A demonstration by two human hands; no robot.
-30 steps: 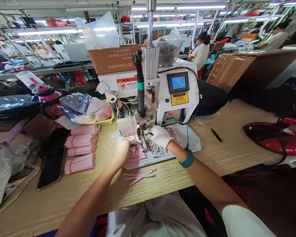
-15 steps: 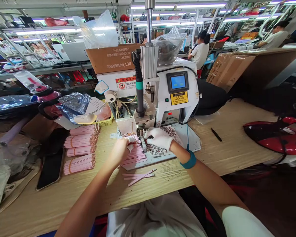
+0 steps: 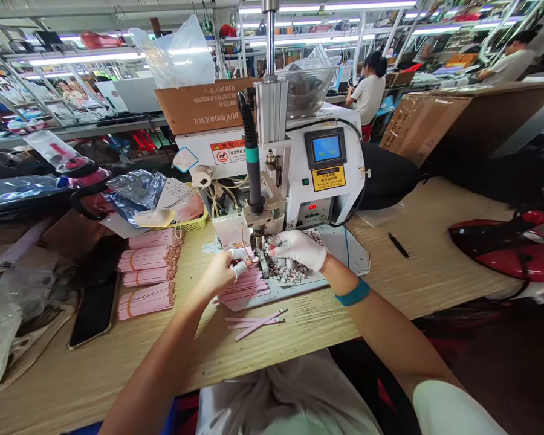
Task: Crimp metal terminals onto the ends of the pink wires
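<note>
My left hand (image 3: 224, 272), with white covers on some fingertips, is closed just left of the soldering head (image 3: 257, 235) of a white bench machine (image 3: 294, 172). What its fingertips pinch there is hidden. Under and in front of it lie many thin pink strips (image 3: 247, 291) on the machine's base plate. My right hand (image 3: 301, 251), in a white glove, hovers over a heap of small silvery metal pieces (image 3: 290, 275) right of the head. Its thumb and forefinger come together near the head; anything between them is too small to name.
Rubber-banded bundles of pink strips (image 3: 147, 269) and a phone (image 3: 93, 314) lie to the left. A few loose pink strips (image 3: 256, 325) rest at the front. Rightward are a black pen (image 3: 398, 245) and a red-and-black object (image 3: 503, 244). Other people sit at benches behind.
My right hand has lifted slightly and shifted right, turning its wrist, with finger and thumb drawn together. My left hand has moved a little, showing more of its covered fingertips.
</note>
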